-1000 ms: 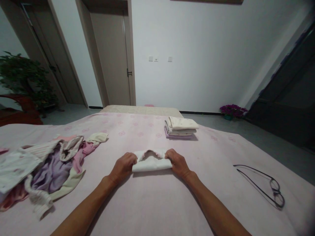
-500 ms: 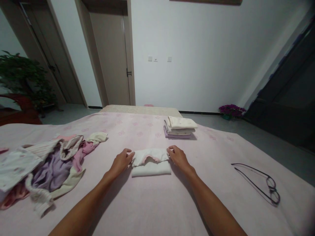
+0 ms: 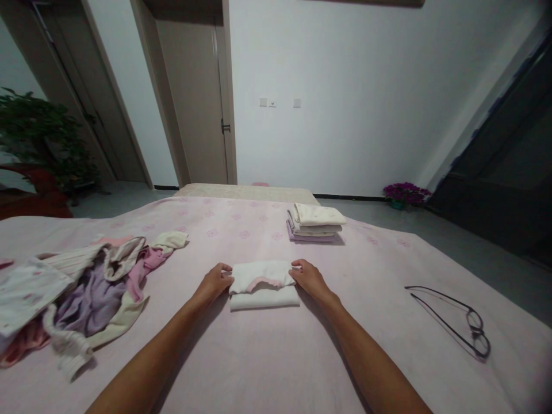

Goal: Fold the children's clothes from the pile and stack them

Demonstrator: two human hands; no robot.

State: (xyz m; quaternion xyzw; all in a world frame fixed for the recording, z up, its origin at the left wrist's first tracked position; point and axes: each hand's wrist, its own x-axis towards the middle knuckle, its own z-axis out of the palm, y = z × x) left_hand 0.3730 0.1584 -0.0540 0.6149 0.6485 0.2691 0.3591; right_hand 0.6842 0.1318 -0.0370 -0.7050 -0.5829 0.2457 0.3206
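Observation:
A white shirt (image 3: 264,297) with a pink-edged neckline lies folded on the pink cloth in front of me. Its upper layer is turned down toward me, and the curved neckline shows above the lower fold. At its left edge, my left hand (image 3: 217,281) pinches the fabric between thumb and fingers. My right hand (image 3: 309,278) grips the opposite edge in the same way. Both forearms reach in from the bottom of the view.
Folded clothes (image 3: 317,222) form a neat stack beyond my right hand. On the left lies a loose heap of clothes (image 3: 92,287). Black-framed glasses (image 3: 476,332) rest at the right on the pink bedspread (image 3: 267,368). Doors and a wall stand behind.
The upper layer of the shirt has come down flatter and its neckline lies wider and lower. Both hands have shifted slightly to the left with it.

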